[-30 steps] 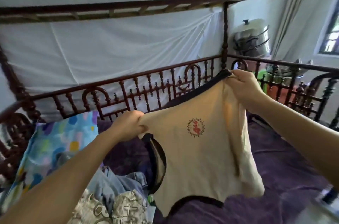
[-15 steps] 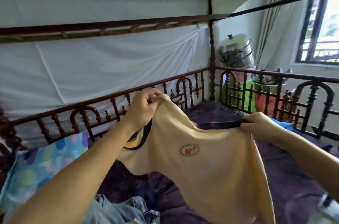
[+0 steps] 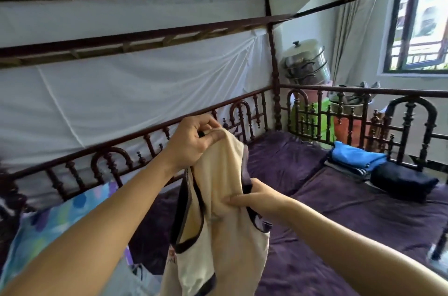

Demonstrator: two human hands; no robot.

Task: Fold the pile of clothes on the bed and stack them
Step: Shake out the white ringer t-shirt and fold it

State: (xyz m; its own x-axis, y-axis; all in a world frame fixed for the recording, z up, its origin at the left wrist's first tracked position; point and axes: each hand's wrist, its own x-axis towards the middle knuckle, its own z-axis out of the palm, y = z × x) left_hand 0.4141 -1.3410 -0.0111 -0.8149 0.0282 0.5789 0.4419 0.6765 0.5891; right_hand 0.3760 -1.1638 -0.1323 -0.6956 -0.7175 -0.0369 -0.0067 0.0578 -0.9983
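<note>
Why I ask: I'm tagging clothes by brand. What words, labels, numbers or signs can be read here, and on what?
None can be read.
On the shirt: a reddish print near its lower edge, creased and too blurred to read.
On the folded clothes: nothing written shows.

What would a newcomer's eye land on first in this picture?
First the cream top with dark trim, held up mid-frame: the left hand pinches its upper end and the right hand grips it lower down. Next comes the folded stack, topped by a bright blue piece, lying on the purple bedspread at the right, by the carved dark rail.
</note>
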